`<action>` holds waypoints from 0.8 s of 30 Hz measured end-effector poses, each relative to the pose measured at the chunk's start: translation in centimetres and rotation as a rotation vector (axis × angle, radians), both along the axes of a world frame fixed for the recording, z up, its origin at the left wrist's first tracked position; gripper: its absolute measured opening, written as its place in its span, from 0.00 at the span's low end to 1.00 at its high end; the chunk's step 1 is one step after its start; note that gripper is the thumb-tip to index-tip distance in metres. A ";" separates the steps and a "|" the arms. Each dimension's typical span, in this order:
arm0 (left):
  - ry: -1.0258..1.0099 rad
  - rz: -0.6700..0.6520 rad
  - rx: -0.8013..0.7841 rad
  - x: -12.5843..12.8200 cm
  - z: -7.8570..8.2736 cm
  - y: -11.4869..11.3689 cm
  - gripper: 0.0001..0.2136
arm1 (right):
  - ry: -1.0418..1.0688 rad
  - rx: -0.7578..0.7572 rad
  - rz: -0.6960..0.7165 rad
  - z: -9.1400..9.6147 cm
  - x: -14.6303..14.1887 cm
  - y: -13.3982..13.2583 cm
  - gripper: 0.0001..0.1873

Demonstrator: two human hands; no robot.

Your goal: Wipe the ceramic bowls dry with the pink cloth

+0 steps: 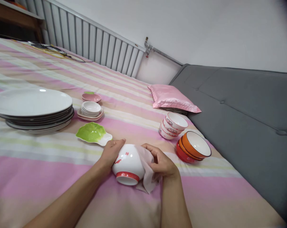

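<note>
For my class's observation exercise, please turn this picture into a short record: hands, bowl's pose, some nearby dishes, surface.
Left hand: grips glossy white round bowl with red foot
Right hand: holds pale pink cloth against the bowl
Bowl pose: tilted, foot facing viewer
Nearest left: green and white leaf-shaped dish
Right stacks: white bowls with red patterns; orange and red bowls
Surface: pastel striped bedspread
</note>
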State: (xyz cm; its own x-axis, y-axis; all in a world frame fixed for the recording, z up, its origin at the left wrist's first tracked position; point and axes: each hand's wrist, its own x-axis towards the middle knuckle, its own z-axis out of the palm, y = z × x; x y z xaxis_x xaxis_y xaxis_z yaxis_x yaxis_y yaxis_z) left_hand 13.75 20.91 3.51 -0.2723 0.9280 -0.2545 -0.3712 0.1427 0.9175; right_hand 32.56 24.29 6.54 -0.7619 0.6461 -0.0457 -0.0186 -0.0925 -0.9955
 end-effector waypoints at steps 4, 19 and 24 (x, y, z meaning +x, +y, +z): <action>0.004 -0.010 0.000 0.0 0.0 0.0 0.20 | -0.070 0.095 0.038 0.7 -0.2 0.0 0.29; 0.092 0.090 -0.026 0.2 0.1 0.1 0.17 | -0.500 0.670 -0.388 2.2 -4.2 -1.7 0.22; 0.174 0.029 0.094 0.6 0.1 0.0 0.20 | -0.602 0.828 -0.418 2.6 -4.9 -2.5 0.26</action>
